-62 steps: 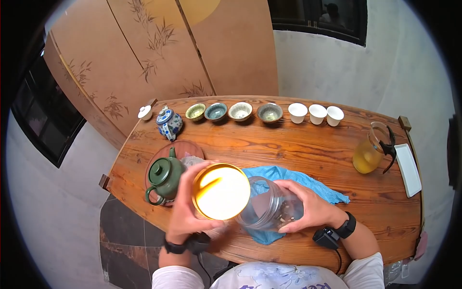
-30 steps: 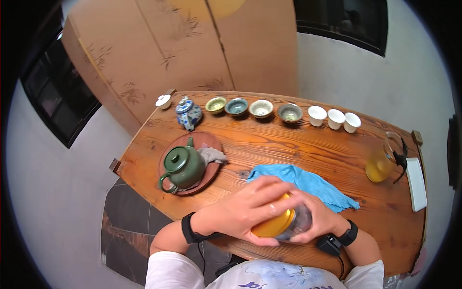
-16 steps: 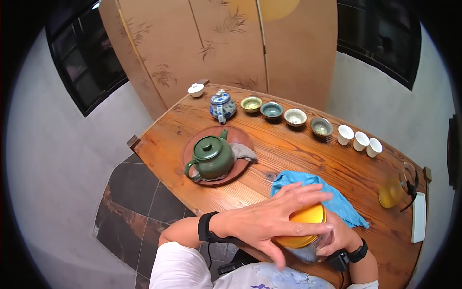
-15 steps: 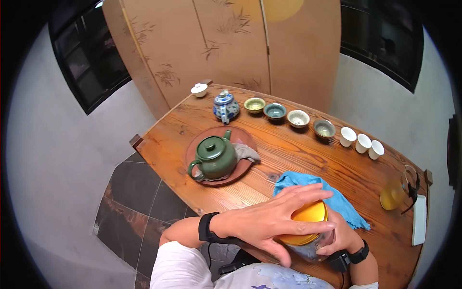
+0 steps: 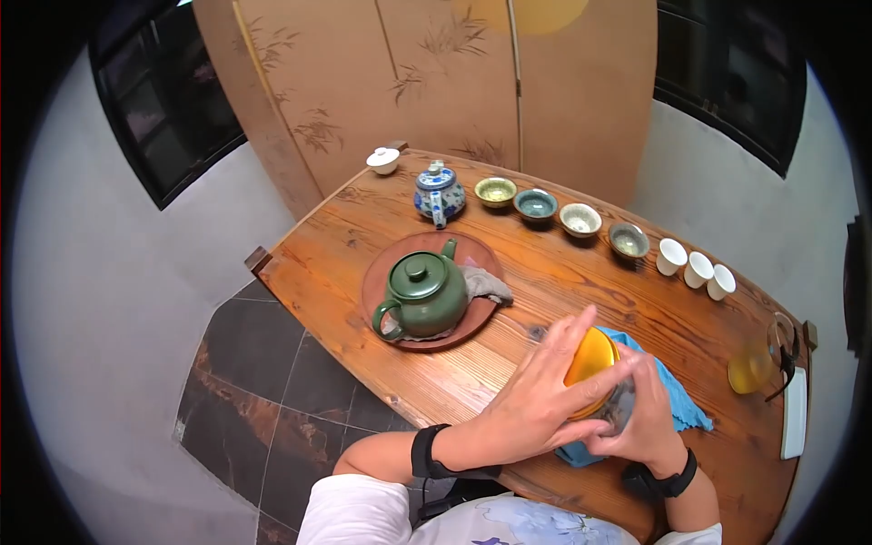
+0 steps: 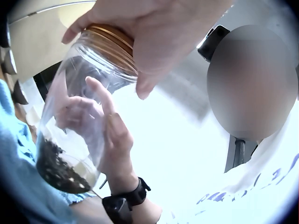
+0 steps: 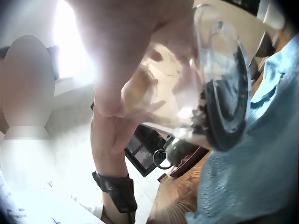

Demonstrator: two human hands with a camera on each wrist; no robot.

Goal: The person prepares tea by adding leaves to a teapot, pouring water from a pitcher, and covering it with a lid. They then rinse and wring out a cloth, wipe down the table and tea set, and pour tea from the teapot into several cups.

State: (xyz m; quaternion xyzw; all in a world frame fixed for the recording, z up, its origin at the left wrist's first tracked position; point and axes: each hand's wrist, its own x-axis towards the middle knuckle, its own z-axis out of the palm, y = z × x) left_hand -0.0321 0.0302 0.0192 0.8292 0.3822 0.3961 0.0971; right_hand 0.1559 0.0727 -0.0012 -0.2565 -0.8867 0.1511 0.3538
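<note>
A clear jar [image 5: 620, 409] with a gold lid [image 5: 592, 361] is held between both hands above the table's near side, over a blue cloth [image 5: 677, 393]. My left hand [image 5: 527, 400] grips the lid, thumb and fingers round its rim. Round the jar's body curls my right hand [image 5: 649, 413]. The left wrist view shows the gold lid [image 6: 110, 41] on the jar's mouth, the jar tilted and dark dry pieces [image 6: 60, 170] lying at its bottom. In the right wrist view, the jar's base [image 7: 229, 93] is close to the cloth [image 7: 252, 172].
Left of the hands, a green teapot [image 5: 425, 295] stands on a round brown tray [image 5: 374, 272] with a grey cloth [image 5: 488, 286]. Along the far edge are a blue-and-white pot [image 5: 440, 195], several bowls [image 5: 536, 205] and white cups [image 5: 671, 257]. A glass pitcher [image 5: 749, 371] and white tray [image 5: 794, 413] stand right.
The lid, held apart from the jar at first, came onto its mouth. My left hand moved right with it, and its spread fingers have since closed round the rim. The head view has shifted.
</note>
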